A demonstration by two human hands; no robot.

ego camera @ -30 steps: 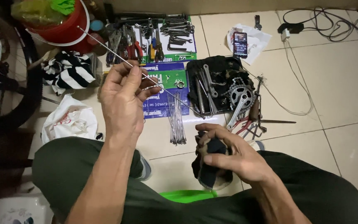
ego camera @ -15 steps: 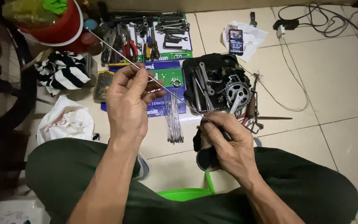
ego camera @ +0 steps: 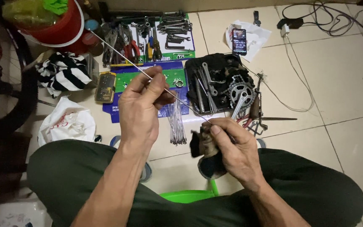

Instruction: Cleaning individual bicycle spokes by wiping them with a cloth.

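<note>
My left hand (ego camera: 141, 105) pinches a long thin metal spoke (ego camera: 122, 59) that runs from the upper left down to the right. My right hand (ego camera: 232, 147) grips a dark dirty rag (ego camera: 206, 153), and the spoke's lower end goes into that rag at my fingertips. A bundle of loose spokes (ego camera: 176, 122) lies on the tiled floor between my hands, just beyond them. My knees in dark green trousers (ego camera: 72, 176) fill the bottom of the view.
A black tray (ego camera: 198, 69) holds a chainring, wrenches and parts. Hand tools lie on green and blue cardboard (ego camera: 164, 50) farther back. A red bucket (ego camera: 59, 25), striped cloth, white bag and bicycle wheel are at left. A phone on paper (ego camera: 240, 40) and cables are at right.
My right hand with the rag has slid up onto the spoke's lower end. My left hand keeps its pinch on the spoke and has hardly moved.
</note>
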